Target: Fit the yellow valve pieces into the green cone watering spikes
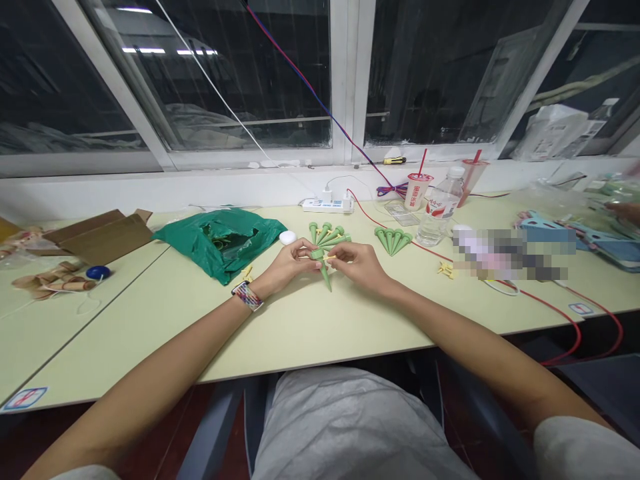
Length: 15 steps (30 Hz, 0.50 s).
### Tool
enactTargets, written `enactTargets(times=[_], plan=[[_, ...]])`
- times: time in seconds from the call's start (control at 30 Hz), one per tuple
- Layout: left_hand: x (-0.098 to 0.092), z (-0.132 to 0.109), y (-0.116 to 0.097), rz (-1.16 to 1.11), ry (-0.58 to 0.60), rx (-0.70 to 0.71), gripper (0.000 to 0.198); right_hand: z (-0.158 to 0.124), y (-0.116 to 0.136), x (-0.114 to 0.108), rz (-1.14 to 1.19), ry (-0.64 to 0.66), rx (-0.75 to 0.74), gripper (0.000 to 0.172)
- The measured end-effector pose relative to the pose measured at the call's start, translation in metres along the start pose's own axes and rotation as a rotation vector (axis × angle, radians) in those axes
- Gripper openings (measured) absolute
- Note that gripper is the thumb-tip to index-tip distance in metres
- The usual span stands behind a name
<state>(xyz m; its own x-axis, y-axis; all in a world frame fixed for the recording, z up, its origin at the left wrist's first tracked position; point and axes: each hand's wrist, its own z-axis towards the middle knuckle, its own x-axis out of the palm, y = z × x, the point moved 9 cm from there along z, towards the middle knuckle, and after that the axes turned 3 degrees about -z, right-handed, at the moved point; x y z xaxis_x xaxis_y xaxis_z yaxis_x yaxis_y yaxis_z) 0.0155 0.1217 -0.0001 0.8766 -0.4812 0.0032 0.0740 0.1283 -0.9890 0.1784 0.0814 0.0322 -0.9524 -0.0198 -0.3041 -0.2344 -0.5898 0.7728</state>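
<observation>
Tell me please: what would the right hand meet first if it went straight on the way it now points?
The right hand would likely meet the spike held by the left hand; any gap is hard to judge.

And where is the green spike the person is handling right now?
In the head view, the green spike is near the middle, in the left hand's fingers, left of the right hand and just nearer than the fanned spikes.

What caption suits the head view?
Left hand holding a green tapered plastic spike, right hand pinching a small yellow plastic piece at its wide end, above a pale tabletop.
</observation>
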Motion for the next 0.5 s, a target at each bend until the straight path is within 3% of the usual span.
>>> enactTargets(times=[0.27, 0.5], plan=[[-0.003, 0.001, -0.005, 0.059, -0.050, 0.052, 0.049, 0.000, -0.016, 0.005, 0.179, 0.034, 0.135, 0.019], [0.003, -0.001, -0.005, 0.040, -0.036, 0.023, 0.047, 0.001, -0.014, 0.007, 0.246, 0.065, 0.137, 0.022]])
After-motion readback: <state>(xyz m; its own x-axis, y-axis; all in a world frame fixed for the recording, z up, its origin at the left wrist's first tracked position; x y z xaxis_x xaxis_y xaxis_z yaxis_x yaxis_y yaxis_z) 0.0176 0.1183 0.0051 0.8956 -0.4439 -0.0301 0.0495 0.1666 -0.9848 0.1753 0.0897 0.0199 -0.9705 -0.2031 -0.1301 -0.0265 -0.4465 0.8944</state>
